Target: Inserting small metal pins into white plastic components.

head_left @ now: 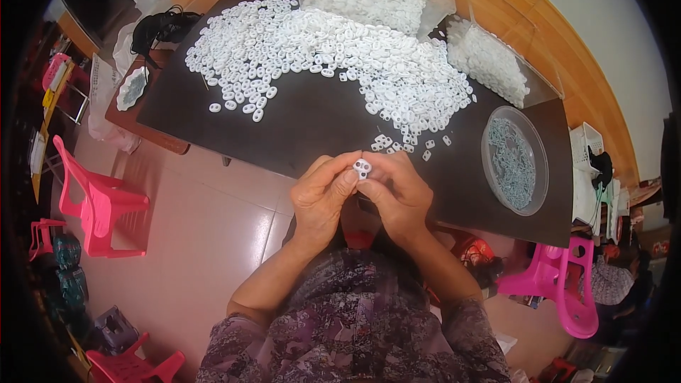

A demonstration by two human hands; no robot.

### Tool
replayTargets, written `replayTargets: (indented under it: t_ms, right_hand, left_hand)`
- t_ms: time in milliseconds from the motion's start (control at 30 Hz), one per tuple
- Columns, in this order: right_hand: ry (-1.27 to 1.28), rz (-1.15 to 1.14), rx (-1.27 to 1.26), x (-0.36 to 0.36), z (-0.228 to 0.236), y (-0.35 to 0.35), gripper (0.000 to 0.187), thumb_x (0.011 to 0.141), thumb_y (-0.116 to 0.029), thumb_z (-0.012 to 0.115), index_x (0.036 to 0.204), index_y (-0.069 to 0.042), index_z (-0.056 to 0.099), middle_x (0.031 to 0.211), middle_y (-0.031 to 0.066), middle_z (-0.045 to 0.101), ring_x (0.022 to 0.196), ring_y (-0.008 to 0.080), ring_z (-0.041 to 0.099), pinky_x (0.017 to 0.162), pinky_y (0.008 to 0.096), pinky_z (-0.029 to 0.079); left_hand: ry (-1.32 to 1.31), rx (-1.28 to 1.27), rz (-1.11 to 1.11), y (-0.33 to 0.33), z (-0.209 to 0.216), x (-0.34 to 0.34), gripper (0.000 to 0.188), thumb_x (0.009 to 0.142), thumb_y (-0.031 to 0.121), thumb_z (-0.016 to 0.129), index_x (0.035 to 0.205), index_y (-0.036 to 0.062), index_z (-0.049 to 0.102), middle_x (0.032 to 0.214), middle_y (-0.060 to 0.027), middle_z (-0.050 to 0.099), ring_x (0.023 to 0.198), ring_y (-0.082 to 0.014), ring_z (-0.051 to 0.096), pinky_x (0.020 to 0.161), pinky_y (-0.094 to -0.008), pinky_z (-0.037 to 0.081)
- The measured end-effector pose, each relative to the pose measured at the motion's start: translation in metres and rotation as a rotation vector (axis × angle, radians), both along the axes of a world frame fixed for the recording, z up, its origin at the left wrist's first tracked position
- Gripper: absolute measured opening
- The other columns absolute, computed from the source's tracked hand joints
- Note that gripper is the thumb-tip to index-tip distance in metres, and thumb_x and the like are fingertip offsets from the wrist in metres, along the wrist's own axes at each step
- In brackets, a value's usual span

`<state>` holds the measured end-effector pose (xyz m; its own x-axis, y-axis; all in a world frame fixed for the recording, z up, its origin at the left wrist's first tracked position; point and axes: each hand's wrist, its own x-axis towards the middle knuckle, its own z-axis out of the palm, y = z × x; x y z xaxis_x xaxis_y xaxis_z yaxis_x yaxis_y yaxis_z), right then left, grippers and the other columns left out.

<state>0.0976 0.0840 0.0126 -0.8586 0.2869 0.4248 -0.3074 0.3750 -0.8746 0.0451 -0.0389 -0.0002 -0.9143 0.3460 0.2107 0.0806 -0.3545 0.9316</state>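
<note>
Just off the near edge of the dark table, my left hand (pixel 320 198) and my right hand (pixel 399 195) meet, fingers pinched together. Between their fingertips sit small white plastic pieces with dark round holes (pixel 362 167), apparently two pressed against each other; the fingers partly cover them. Both hands are closed on these pieces. Just beyond my fingers lie several loose squarish white pieces (pixel 386 143) with holes. Farther back spreads a large heap of white oval two-hole pieces (pixel 319 39).
A clear plastic bin (pixel 440 1) full of white pieces stands at the back, with another clear bin (pixel 528 74) beside it. On the right is a round clear tray (pixel 486 163) of small teal-grey parts, perhaps screws. Pink plastic chairs (pixel 106 202) stand around the table (pixel 298 113).
</note>
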Motion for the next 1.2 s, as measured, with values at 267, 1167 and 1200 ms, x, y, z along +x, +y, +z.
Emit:
replayTargets:
  t_ms: [267, 1167, 1200]
  right_hand:
    - [-0.043, -0.033, -0.138, 0.0012, 0.0054, -0.0024, 0.017, 0.087, 0.002, 0.056, 0.102, 0.003, 0.064, 0.09, 0.0041, 0.062, 0.081, 0.0082, 0.055, 0.072, 0.0208, 0.044]
    - [-0.055, -0.061, -0.1, 0.0029, 0.0004, -0.0046, 0.015, 0.087, 0.004, 0.057, 0.1, 0.003, 0.064, 0.088, 0.0028, 0.061, 0.079, 0.0064, 0.055, 0.07, 0.02, 0.044]
    - [-0.049, -0.051, -0.089, 0.0026, 0.0002, -0.0038, 0.015, 0.086, 0.003, 0.057, 0.1, 0.003, 0.064, 0.088, 0.0028, 0.061, 0.079, 0.0066, 0.055, 0.07, 0.02, 0.044]
  left_hand:
    - [0.074, -0.093, 0.019, -0.0045, 0.0034, 0.0018, 0.023, 0.086, 0.004, 0.063, 0.108, -0.0027, 0.064, 0.081, -0.0027, 0.056, 0.071, -0.0083, 0.052, 0.062, -0.0198, 0.042]
    - [0.124, -0.161, 0.059, -0.0055, 0.0013, 0.0027, 0.021, 0.084, 0.001, 0.064, 0.105, -0.0023, 0.064, 0.079, -0.0031, 0.055, 0.069, -0.0081, 0.051, 0.059, -0.0206, 0.041]
    - [0.15, -0.183, 0.056, -0.0061, 0.001, 0.0018, 0.021, 0.084, 0.001, 0.064, 0.105, -0.0024, 0.064, 0.079, -0.0032, 0.055, 0.069, -0.0083, 0.051, 0.059, -0.0208, 0.041]
